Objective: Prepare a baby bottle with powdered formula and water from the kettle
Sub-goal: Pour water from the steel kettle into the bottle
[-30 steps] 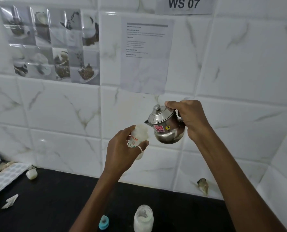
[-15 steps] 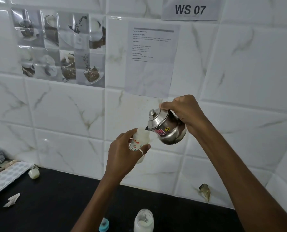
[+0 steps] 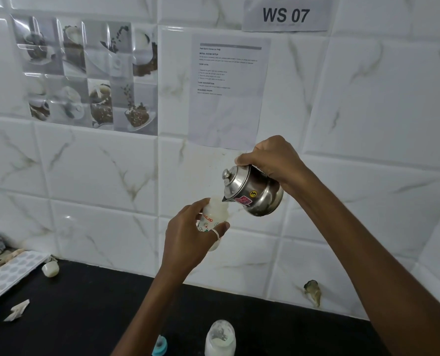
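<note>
My left hand (image 3: 188,236) grips a small translucent baby bottle (image 3: 212,217) with printed lettering, held upright in the air in front of the tiled wall. My right hand (image 3: 270,158) holds a small steel kettle (image 3: 252,191) by its handle, tipped steeply to the left so its spout touches the bottle's open mouth. The kettle's lid stays on. Whether water flows cannot be seen. On the black counter below stands an open jar with white powder (image 3: 220,339), and a teal bottle ring (image 3: 159,345) lies beside it.
A white patterned tray (image 3: 5,276) lies at the counter's left edge, with a small white cap (image 3: 50,269) and a crumpled paper scrap (image 3: 17,310) near it. A tiled wall with a taped paper sheet (image 3: 226,88) stands right behind my hands.
The kettle has tilted further over, from nearly level to steeply tipped, with its spout brought down to the bottle's mouth. Both hands sit slightly lower in view.
</note>
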